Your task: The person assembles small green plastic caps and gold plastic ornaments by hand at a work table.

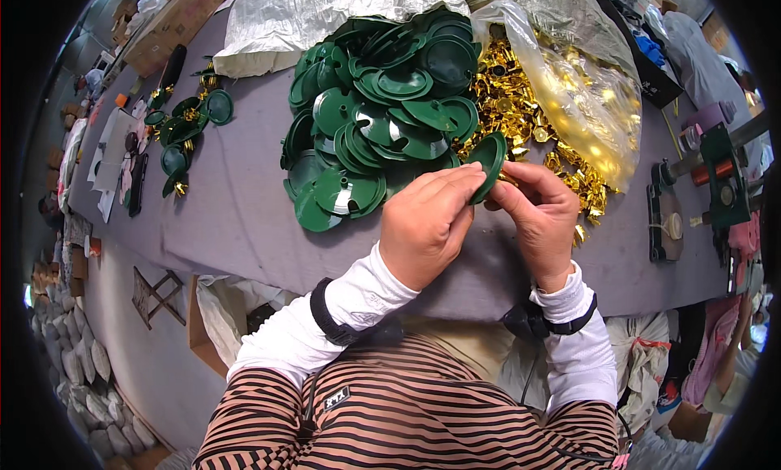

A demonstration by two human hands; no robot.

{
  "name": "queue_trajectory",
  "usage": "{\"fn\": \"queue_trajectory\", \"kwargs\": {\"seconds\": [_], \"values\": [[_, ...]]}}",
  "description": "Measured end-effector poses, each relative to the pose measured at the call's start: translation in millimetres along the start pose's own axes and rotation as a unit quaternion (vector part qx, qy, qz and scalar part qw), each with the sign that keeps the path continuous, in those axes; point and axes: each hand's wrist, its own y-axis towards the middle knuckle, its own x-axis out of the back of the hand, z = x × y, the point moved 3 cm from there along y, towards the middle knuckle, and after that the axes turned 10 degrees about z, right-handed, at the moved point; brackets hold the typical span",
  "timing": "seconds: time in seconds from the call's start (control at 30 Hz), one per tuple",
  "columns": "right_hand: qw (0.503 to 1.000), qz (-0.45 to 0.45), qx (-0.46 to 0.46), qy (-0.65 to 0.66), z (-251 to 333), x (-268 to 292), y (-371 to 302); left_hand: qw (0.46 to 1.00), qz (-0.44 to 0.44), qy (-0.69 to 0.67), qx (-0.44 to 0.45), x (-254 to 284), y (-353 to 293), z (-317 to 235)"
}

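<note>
My left hand (429, 219) grips a green round disc (489, 167) by its edge, holding it tilted nearly upright. My right hand (538, 218) is closed in a pinch against the disc's right side; a hint of gold shows by its fingertips, but what they hold is mostly hidden. Left of and beyond my hands lies a heap of green plastic discs (355, 189), some with a slot and a centre hole. Small shiny gold metal-like pieces (506, 96) spill out behind and to the right, partly under a clear plastic bag (569, 87).
Several joined green-and-gold pieces (183, 128) lie on the left of the grey-covered table (236, 218), near a dark phone-like object (138, 185). A green clamp-like metal tool (720, 177) stands at the right edge. Silvery sacking (325, 22) borders the far side. A folding stool (157, 297) stands at lower left.
</note>
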Motion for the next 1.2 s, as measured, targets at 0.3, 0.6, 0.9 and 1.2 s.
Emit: {"fn": "queue_trajectory", "kwargs": {"seconds": [0.3, 0.6, 0.9, 1.2], "values": [[0.909, 0.062, -0.2, 0.361, -20, 5, 6, 0.977, 0.031, -0.167, 0.132, -5, -7, 11], [0.961, 0.055, -0.171, 0.208, -16, 3, 2, 0.996, 0.023, 0.027, -0.083, -4, -9, 4], [0.981, -0.127, 0.004, -0.144, -5, 65, 11, 0.955, -0.147, -0.159, 0.203, 97, -20, 67], [0.844, 0.053, 0.015, -0.534, -9, 41, 12, 0.955, -0.138, 0.23, 0.128, 238, -15, 106]]}}
